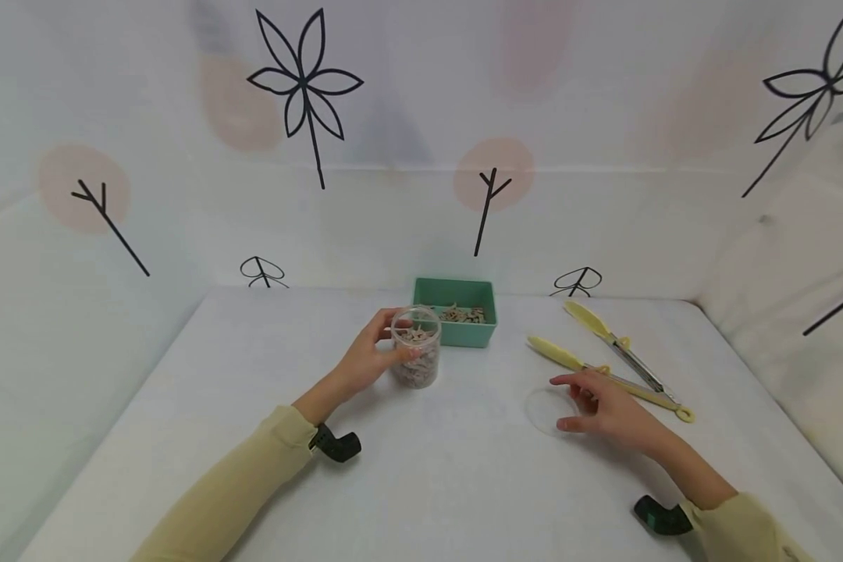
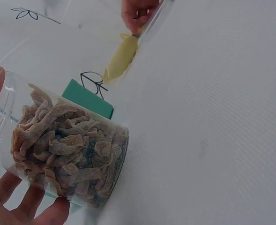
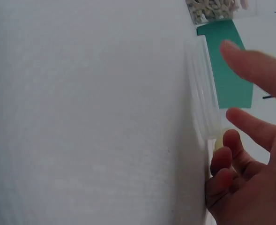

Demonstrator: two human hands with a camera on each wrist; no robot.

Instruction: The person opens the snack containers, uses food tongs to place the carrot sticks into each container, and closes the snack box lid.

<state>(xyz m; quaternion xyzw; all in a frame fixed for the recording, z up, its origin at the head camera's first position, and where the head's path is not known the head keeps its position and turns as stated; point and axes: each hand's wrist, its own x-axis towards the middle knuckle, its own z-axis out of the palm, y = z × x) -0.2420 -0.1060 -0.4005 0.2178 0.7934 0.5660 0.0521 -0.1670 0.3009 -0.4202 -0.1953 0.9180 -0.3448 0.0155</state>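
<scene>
My left hand [image 1: 368, 355] grips a clear plastic jar [image 1: 417, 367] by its upper part, thumb on the near side. The jar has no lid on its mouth and is partly filled with pale brown dried strips [image 2: 67, 145]. To the right, a round clear lid [image 1: 539, 412] lies flat on the table, seen edge-on in the right wrist view. My right hand [image 1: 607, 410] hovers at the lid's right side with thumb and forefinger spread apart, the other fingers loosely bent. It holds nothing.
Behind the jar stands a green box [image 1: 467, 336] with similar strips inside. Two yellow-tipped tongs-like tools [image 1: 590, 316] lie at the right, partly behind my right hand. A patterned white cloth wall [image 1: 393, 226] closes off the table's back edge.
</scene>
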